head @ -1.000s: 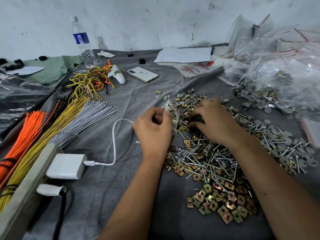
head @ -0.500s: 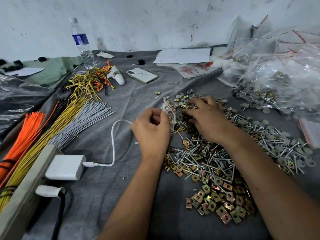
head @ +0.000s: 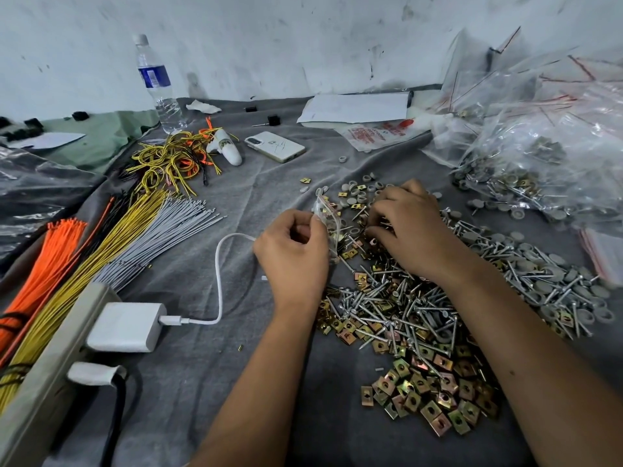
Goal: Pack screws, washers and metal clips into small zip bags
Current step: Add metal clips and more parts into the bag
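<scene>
In the head view, the left hand (head: 294,254) sits at the centre of the frame and pinches a small zip bag (head: 326,220) by its edge, mouth upward, with some brass-coloured pieces already showing through the plastic; the right hand (head: 409,230), just right of it, has its fingers curled down into the loose hardware, and whether they have closed on a piece cannot be told, since the fingertips are buried in the pile; the screws (head: 397,308) lie in a tangled heap below the hands, the metal clips (head: 435,396) spread toward the lower right, and the washers (head: 362,190) scatter above the right hand and along the right side; a mound of filled bags (head: 553,143) rises at the upper right, so a good share seems packed; judging by the pile left on the grey cloth surface (head: 215,382), much remains, and this bag looks only partly filled; wire bundles (head: 111,244), a phone (head: 274,146) and a water bottle (head: 156,84) occupy the left and upper parts.
</scene>
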A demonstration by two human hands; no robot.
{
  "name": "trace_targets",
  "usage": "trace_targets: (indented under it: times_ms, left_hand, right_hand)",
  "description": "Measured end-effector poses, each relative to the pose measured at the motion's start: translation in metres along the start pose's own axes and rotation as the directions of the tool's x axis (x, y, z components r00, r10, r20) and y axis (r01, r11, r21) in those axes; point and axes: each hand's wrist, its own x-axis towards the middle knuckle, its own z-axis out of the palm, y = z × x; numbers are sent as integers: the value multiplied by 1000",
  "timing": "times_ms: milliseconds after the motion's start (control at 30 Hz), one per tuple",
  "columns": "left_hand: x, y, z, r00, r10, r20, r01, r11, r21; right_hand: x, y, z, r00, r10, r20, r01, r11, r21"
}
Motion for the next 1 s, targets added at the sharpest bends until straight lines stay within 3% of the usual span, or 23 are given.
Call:
trace_targets:
  times_ms: [233, 567, 700, 767, 833, 900, 1000]
  left_hand:
    - [1, 1, 0, 1000, 8, -17, -8, 1000, 4]
    - [0, 2, -2, 998, 1, -61, -4, 999, -36]
    - [2, 2, -3, 994, -18, -107, 13, 999, -50]
    - [2, 1, -3, 995, -20, -100, 15, 999, -50]
    - [1, 2, -2, 996, -16, -88, 11, 999, -47]
    - [1, 1, -2, 997, -12, -79, 9, 999, -38]
    - [1, 0, -3, 998, -9, -69, 5, 999, -48]
  right_hand:
    - [-5, -3, -4, 997, 37, -65, -17, 960, 279]
    - [-2, -2, 0, 1000, 29, 3, -29, 983, 179]
    - [-3, -6, -3, 999, 18, -48, -5, 962, 272]
    - [-4, -7, -6, 997, 67, -48, -38, 890, 454]
    - [-5, -8, -8, 994, 105, 24, -93, 721, 686]
    - [-7, -8, -9, 994, 87, 65, -104, 578, 810]
    - [-9, -10, -8, 1000, 28, -10, -9, 609, 793]
